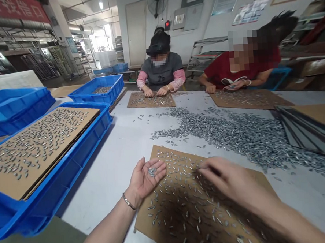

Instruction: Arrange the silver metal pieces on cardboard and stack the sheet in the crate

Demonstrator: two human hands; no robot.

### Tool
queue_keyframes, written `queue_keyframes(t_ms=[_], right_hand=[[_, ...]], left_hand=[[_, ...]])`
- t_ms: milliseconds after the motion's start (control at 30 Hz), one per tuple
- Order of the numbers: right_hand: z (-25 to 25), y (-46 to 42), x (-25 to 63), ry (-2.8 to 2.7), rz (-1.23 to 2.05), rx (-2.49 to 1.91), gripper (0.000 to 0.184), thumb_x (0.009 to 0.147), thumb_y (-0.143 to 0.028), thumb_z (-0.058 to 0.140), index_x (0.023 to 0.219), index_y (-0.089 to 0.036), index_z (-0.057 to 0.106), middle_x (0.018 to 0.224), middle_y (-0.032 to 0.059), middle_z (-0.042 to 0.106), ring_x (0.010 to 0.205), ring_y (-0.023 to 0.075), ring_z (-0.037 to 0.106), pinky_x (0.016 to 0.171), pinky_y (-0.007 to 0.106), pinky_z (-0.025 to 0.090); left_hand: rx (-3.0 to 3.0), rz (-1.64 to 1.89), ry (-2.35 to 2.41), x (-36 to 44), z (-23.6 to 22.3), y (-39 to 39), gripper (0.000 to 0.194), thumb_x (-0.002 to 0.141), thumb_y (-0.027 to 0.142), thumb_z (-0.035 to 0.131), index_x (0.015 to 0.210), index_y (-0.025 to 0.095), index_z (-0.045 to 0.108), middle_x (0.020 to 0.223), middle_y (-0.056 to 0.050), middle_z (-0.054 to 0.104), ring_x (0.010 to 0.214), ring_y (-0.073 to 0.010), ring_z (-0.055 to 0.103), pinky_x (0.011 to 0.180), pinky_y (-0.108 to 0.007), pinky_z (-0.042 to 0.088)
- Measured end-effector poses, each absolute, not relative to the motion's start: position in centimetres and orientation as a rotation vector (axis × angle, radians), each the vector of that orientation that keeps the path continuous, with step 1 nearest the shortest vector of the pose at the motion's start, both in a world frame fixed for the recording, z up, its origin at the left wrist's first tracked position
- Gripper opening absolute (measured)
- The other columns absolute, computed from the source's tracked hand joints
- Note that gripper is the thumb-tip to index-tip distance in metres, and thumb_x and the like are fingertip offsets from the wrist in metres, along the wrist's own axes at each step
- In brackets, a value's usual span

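My left hand [148, 177] is palm up over the left edge of a cardboard sheet [147, 232], fingers stretched out. A few small silvery metal pieces [152, 171], slim and pointed like leaves, rest in its palm. Over the middle of the sheet, my right hand [220, 173] points down with thumb and forefinger pinched close to the surface. Motion smears its fingertips, and whatever is between them cannot be made out. Many of the same pieces lie spread apart across the cardboard, partly under my shadow.
A wide heap of loose metal pieces [223, 127] covers the table beyond the sheet. Left stands a blue crate [80, 170] with piece-covered cardboard sheets; another blue crate [116, 88] is behind it. Two people sit opposite at their own sheets. Stacked boards [311, 127] lie right.
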State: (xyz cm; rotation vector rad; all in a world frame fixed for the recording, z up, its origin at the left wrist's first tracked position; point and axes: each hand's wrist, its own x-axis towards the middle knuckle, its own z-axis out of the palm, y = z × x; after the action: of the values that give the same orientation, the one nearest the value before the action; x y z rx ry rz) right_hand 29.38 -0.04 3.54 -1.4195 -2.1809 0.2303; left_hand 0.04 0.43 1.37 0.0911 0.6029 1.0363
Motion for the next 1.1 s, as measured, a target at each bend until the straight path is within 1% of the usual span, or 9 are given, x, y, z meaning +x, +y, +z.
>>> queue_keyframes(t_ms=[100,200,300,433,500,600,700,767,1100], right_hand=[[3.3,-0.3,21.0,-2.371,0.259,-1.043,0.025,0.101,-0.021,0.044,0.099,-0.024,0.069,0.093,0.0058,0.071,0.084,0.0184,0.066,0.079,0.03,0.051],[1.4,0.3,17.3,-2.442,0.15,-1.014,0.027,0.099,-0.016,0.046,0.11,-0.023,0.07,0.104,0.0084,0.072,0.093,0.0218,0.065,0.083,0.034,0.049],[-0.2,1.0,16.8,-2.471,0.145,-1.072,0.027,0.098,-0.015,0.045,0.096,-0.021,0.071,0.095,0.0079,0.072,0.086,0.0216,0.064,0.079,0.035,0.046],[0.3,1.3,17.1,-2.41,0.417,-1.15,0.024,0.096,-0.02,0.045,0.089,-0.023,0.068,0.085,0.0045,0.07,0.079,0.019,0.063,0.073,0.03,0.046],[1.3,1.8,17.4,-2.276,0.583,-1.213,0.021,0.095,-0.028,0.048,0.093,-0.024,0.069,0.088,0.0036,0.073,0.081,0.0194,0.066,0.073,0.03,0.048],[2.6,3.3,18.9,-2.038,0.655,-1.395,0.026,0.092,-0.042,0.05,0.095,-0.024,0.069,0.086,0.0036,0.075,0.078,0.0213,0.067,0.071,0.031,0.049],[2.7,5.1,21.0,-1.987,0.609,-1.565,0.031,0.09,-0.049,0.047,0.088,-0.024,0.065,0.073,0.0025,0.071,0.068,0.0211,0.063,0.066,0.031,0.046],[2.0,5.9,21.9,-2.042,0.606,-1.63,0.028,0.089,-0.047,0.045,0.082,-0.024,0.061,0.068,0.0017,0.069,0.065,0.0207,0.062,0.065,0.031,0.044],[-1.7,7.4,19.3,-2.468,0.612,-1.472,0.02,0.095,-0.026,0.044,0.085,-0.022,0.061,0.087,0.0069,0.069,0.082,0.0206,0.062,0.077,0.031,0.046]], left_hand=[[0.085,0.99,0.543,0.6,0.8,0.1,0.061,0.108,0.05,0.03,0.106,0.002,0.068,0.094,-0.019,0.075,0.08,-0.0231,0.073,0.082,-0.036,0.058],[0.109,0.954,0.49,0.9,-0.1,0.2,0.065,0.108,0.053,0.027,0.105,0.003,0.07,0.075,-0.012,0.07,0.064,-0.0179,0.065,0.069,-0.03,0.054],[0.128,0.944,0.457,1.1,-0.8,0.2,0.065,0.108,0.052,0.028,0.103,0.003,0.071,0.077,-0.012,0.069,0.068,-0.0184,0.065,0.07,-0.029,0.053],[0.12,0.941,0.434,1.4,-0.6,0.1,0.061,0.109,0.048,0.032,0.096,0.002,0.071,0.077,-0.012,0.068,0.064,-0.0162,0.064,0.069,-0.028,0.053],[0.075,0.975,0.509,1.3,-0.1,0.2,0.056,0.109,0.04,0.032,0.095,0.001,0.07,0.077,-0.014,0.068,0.064,-0.0176,0.065,0.068,-0.029,0.055],[-0.034,1.11,0.68,0.5,0.8,0.9,0.032,0.105,0.019,0.042,0.094,0.002,0.067,0.079,-0.017,0.07,0.069,-0.0204,0.07,0.066,-0.03,0.058],[-0.118,1.277,0.755,-0.8,1.2,1.9,0.018,0.1,0.004,0.045,0.097,0.008,0.062,0.079,-0.011,0.07,0.066,-0.0135,0.07,0.064,-0.02,0.057],[-0.165,1.354,0.792,-1.5,1.3,2.6,0.02,0.099,0.0,0.043,0.103,0.009,0.06,0.081,-0.01,0.07,0.067,-0.0109,0.07,0.065,-0.016,0.058],[-0.209,1.414,0.826,-1.8,1.6,2.8,0.019,0.095,-0.002,0.049,0.109,0.006,0.058,0.088,-0.015,0.072,0.076,-0.0164,0.074,0.07,-0.019,0.062]])
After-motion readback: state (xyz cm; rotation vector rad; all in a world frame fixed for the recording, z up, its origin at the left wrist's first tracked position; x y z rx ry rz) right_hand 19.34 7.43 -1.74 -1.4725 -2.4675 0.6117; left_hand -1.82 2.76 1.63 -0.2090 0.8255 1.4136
